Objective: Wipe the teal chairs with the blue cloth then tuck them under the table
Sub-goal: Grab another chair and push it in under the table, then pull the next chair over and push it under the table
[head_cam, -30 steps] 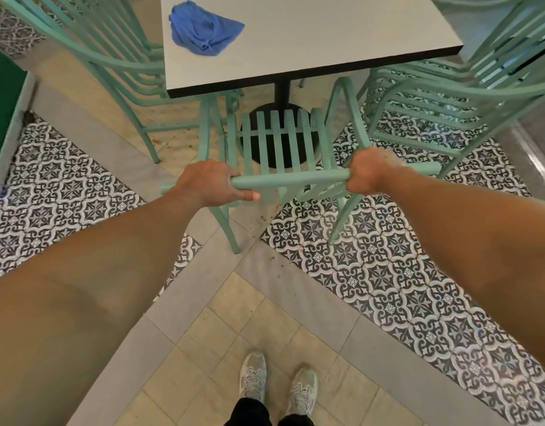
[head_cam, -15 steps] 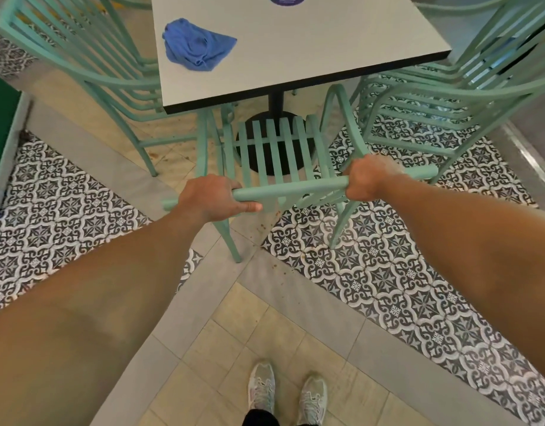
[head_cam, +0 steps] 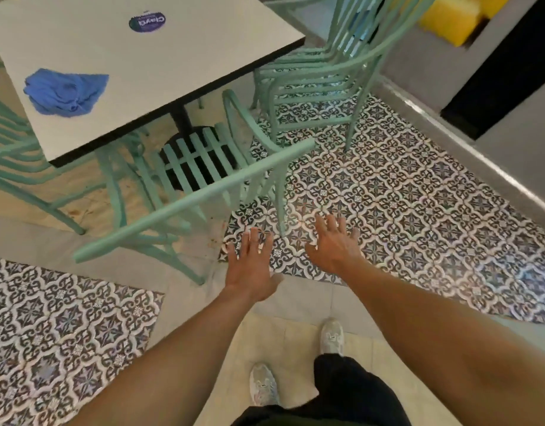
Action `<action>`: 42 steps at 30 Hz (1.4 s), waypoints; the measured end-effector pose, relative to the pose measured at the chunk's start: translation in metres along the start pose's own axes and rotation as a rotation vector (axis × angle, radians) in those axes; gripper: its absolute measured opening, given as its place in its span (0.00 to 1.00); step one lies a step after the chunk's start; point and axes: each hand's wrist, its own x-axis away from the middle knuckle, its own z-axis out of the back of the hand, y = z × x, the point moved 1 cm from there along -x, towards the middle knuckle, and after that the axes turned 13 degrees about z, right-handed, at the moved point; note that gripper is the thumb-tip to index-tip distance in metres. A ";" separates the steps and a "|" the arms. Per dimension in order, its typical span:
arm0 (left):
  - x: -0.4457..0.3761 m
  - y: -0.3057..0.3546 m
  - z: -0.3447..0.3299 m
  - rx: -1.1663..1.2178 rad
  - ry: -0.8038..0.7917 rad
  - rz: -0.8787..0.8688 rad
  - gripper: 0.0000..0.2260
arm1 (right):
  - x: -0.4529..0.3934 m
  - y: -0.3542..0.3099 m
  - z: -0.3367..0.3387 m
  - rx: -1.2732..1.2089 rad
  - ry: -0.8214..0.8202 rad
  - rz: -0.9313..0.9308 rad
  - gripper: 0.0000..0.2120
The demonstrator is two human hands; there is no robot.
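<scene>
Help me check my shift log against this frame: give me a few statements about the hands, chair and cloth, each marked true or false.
1. Both hands grip the chair's top rail. False: the left hand and right hand are open and off the chair.
2. The blue cloth lies on the table. True.
3. The chair's seat is partly under the table. True.
4. The cloth hangs on the chair. False: it is on the tabletop.

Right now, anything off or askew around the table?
Slightly. The near chair sits angled to the table edge, seat only partly under. Brownish stains mark the floor beside its legs. The blue cloth lies crumpled on the tabletop.
</scene>
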 end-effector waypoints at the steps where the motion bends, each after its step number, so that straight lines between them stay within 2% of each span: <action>1: -0.004 0.020 0.001 -0.022 -0.065 -0.050 0.39 | 0.009 0.017 -0.002 -0.009 -0.019 -0.037 0.38; 3: -0.017 0.064 0.005 -0.071 -0.137 -0.134 0.37 | 0.025 0.052 -0.001 -0.049 -0.037 -0.096 0.37; 8: -0.059 0.170 0.036 -0.194 -0.119 -0.221 0.33 | 0.045 0.141 0.021 -0.143 -0.045 -0.188 0.35; 13: -0.105 0.274 0.083 -0.165 -0.079 -0.242 0.33 | 0.039 0.238 0.081 -0.219 -0.028 -0.237 0.36; 20: -0.165 0.384 0.166 -0.177 0.013 -0.261 0.32 | 0.007 0.353 0.180 -0.253 0.103 -0.278 0.33; 26: -0.241 0.455 0.209 -0.170 0.035 -0.241 0.32 | -0.062 0.433 0.240 -0.264 0.142 -0.272 0.32; 33: -0.345 0.528 0.255 -0.156 0.031 -0.254 0.31 | -0.154 0.509 0.292 -0.246 0.090 -0.289 0.27; 42: -0.457 0.616 0.352 -0.137 0.106 -0.249 0.32 | -0.272 0.597 0.388 -0.240 0.116 -0.220 0.32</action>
